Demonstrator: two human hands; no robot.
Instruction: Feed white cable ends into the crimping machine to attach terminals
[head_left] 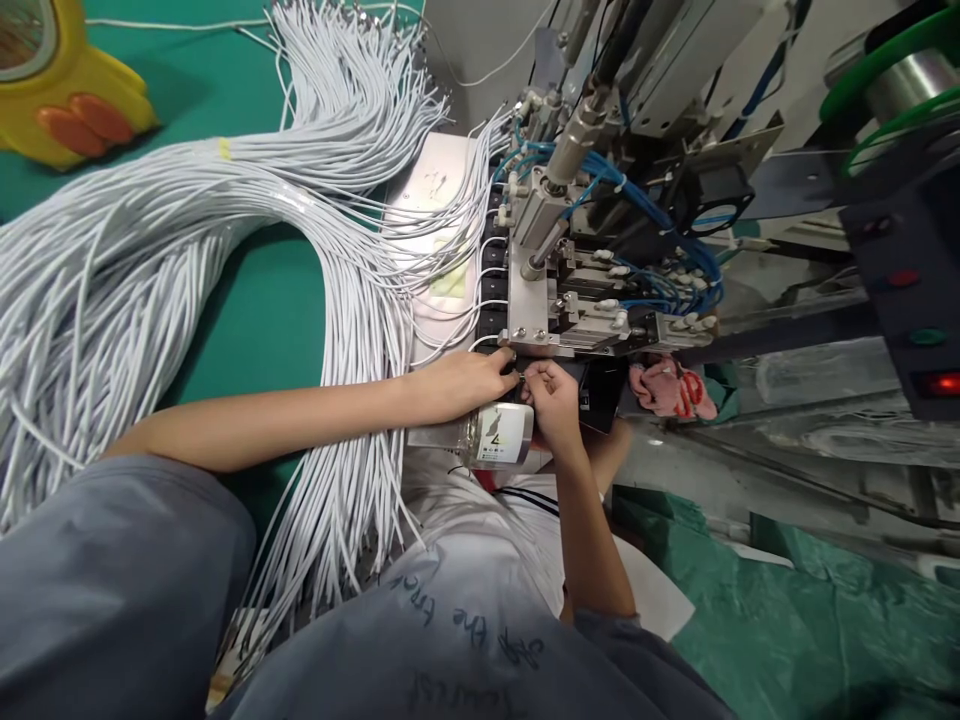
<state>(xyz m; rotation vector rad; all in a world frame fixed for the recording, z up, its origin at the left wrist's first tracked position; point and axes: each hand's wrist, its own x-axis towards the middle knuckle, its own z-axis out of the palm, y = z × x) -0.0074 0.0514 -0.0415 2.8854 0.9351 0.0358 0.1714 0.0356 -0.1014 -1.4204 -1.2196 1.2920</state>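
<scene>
Both my hands meet at the near end of the machine's black fixture row (493,290). My left hand (457,386) reaches across the white cables (360,330), its fingers bent together at the last black block; what they grip is hidden. Close beside it, my right hand (553,400) is closed in a pinch, and the small piece at its fingertips is too small to name. Just below the fingers sits a clear container with a white label (502,434). Several cable ends run into the black blocks under a metal clamp plate (529,300).
A large bundle of white cables (150,190) covers much of the green table (255,290). Air cylinders with blue tubes (667,225) rise beyond my hands. A yellow duck-shaped object (127,95) stands at upper left. Right are a pink cloth (671,388) and a control box (900,240).
</scene>
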